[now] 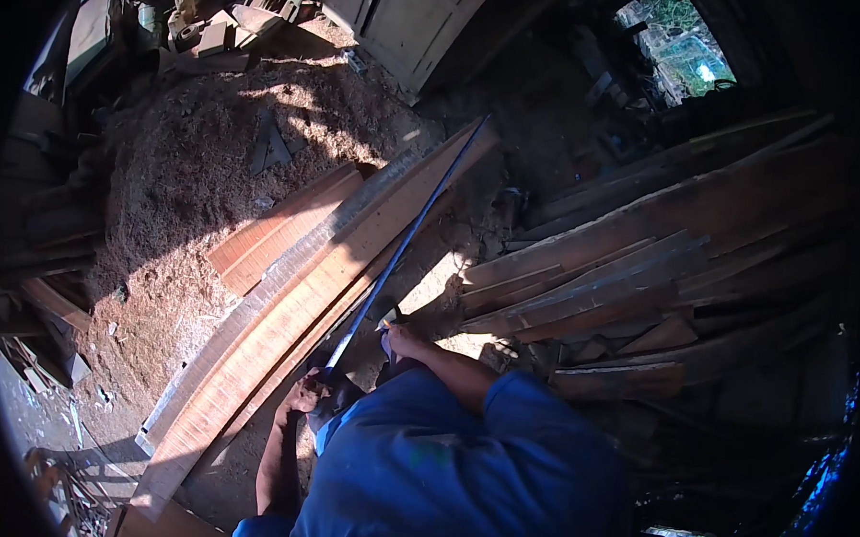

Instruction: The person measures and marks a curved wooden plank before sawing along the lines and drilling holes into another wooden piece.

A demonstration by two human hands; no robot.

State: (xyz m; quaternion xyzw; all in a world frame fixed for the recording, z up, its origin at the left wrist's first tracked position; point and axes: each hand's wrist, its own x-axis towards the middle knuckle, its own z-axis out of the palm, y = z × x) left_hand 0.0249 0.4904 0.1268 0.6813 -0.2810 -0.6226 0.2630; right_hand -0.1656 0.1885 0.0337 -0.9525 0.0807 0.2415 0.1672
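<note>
A long wooden plank (284, 310) lies slantwise in front of me, its near end at the lower left. Over it, toward the plank's far end, stretches a thin straight blade of a tape measure (392, 258), bluish in the shade. My left hand (305, 394) is closed around the near end of this tape, beside the plank's right edge. To the right of the blade, my right hand (403, 343) has its fingers closed, with a small pale tip showing at them; what it is cannot be made out.
Shorter reddish boards (278, 228) lie left of the plank, on a heap of sawdust (189, 176). Stacked rough planks (632, 258) fill the right side. Offcuts (234, 34) and a pale panelled door (412, 23) are at the back.
</note>
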